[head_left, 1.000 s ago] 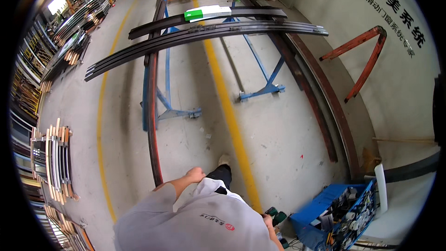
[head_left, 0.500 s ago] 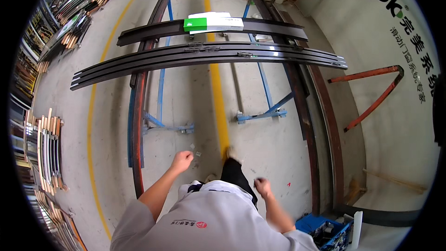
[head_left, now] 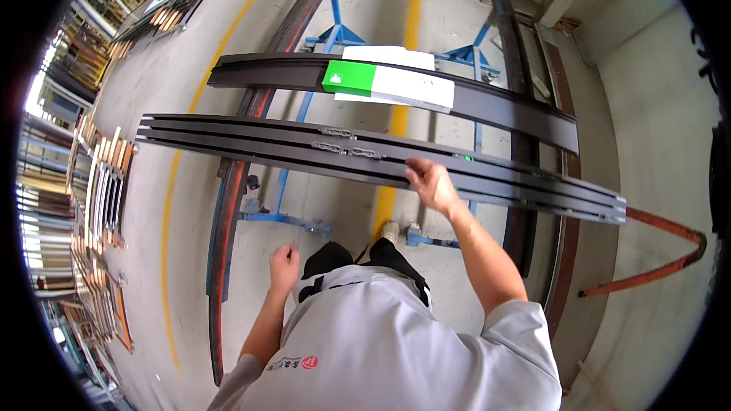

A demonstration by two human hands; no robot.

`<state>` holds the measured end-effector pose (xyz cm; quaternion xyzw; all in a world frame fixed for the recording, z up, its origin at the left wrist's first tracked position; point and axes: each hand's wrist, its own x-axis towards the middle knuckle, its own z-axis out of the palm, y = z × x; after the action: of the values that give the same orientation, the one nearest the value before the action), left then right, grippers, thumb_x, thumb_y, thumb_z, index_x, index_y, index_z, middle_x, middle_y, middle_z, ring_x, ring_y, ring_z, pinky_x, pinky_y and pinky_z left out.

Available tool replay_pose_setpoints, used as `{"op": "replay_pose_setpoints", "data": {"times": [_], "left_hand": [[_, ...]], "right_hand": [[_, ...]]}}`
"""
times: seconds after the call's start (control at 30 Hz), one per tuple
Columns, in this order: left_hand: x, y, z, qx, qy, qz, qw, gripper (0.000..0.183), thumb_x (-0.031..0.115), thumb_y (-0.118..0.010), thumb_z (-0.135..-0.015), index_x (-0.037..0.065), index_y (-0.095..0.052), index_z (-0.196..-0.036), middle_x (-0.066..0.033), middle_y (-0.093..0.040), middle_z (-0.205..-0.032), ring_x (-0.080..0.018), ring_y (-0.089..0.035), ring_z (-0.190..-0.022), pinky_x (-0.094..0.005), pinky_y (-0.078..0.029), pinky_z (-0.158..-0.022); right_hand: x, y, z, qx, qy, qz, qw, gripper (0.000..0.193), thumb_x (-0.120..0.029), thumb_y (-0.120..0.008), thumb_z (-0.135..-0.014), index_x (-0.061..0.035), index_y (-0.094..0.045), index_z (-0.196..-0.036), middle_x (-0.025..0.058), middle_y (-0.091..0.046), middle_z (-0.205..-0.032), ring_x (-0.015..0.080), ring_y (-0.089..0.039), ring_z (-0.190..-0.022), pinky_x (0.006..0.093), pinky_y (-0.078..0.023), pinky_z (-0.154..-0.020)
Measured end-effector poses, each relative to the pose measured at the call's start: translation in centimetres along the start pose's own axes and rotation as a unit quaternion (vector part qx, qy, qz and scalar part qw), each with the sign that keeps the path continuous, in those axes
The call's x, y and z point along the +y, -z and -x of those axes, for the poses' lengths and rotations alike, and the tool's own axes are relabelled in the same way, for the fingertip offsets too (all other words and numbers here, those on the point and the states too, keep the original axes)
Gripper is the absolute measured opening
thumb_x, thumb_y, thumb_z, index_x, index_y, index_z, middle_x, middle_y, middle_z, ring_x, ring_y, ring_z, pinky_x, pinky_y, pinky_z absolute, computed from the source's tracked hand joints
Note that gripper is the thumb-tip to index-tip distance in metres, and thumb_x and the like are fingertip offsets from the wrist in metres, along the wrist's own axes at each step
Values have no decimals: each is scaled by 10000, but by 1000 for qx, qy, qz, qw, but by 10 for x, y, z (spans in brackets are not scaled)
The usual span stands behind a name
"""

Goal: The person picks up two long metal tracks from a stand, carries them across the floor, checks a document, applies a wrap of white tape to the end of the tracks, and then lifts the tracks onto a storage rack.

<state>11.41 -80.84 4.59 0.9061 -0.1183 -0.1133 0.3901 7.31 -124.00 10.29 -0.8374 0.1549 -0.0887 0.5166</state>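
Note:
A long dark curved metal rail [head_left: 320,148] with several grooves lies across blue stands in front of me. My right hand [head_left: 431,183] rests on its near edge, fingers spread flat, gripping nothing that I can see. My left hand [head_left: 284,266] hangs low by my hip, loosely curled and holding nothing. Behind the near rail lies a second dark curved rail [head_left: 487,103], with a flat box [head_left: 388,84], green at one end and white along the rest, on top of it.
Blue steel stands [head_left: 285,221] hold the rails. More long dark rails [head_left: 228,213] lie on the floor at left and right. A yellow floor line [head_left: 396,129] runs ahead. Racks of stacked metal profiles [head_left: 99,205] line the left side. A wall [head_left: 655,106] is at right.
I have walked up to the rails, which are now much closer. My right hand rose from my side onto the near rail. My left hand dropped back to my hip.

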Motion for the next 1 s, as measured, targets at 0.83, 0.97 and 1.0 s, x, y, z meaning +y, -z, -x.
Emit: {"op": "replay_pose_setpoints", "data": {"times": [0.83,0.97,1.0], "left_hand": [[171,-70,-510,-7,-319,-16,947,282,145,-709,-849,-39,-677,-1060,-205,-680,-1070,-380,-660,-1003,-448,-532,-872],[213,-49,-489,-107,-479,-29,871,181,81,-700,-787,-20,-675,-935,-146,-662,-944,-313,-652,-833,-401,-562,-760],[220,-45,-467,-154,-516,-21,842,176,72,-700,-774,-13,-668,-924,-133,-651,-907,-302,-643,-794,-394,-564,-740]], "right_hand": [[31,93,-247,-156,-15,454,877,1246,-343,-931,-640,-32,-176,-1580,243,-306,-1560,412,-270,-1469,555,-208,-1210],[8,77,-228,-77,94,384,915,869,-226,-905,-645,-31,-486,-1380,209,-542,-1296,398,-512,-1214,495,-409,-1052],[9,68,-208,-75,119,345,928,738,-202,-896,-644,-30,-576,-1286,187,-598,-1200,377,-568,-1131,478,-461,-995]]}}
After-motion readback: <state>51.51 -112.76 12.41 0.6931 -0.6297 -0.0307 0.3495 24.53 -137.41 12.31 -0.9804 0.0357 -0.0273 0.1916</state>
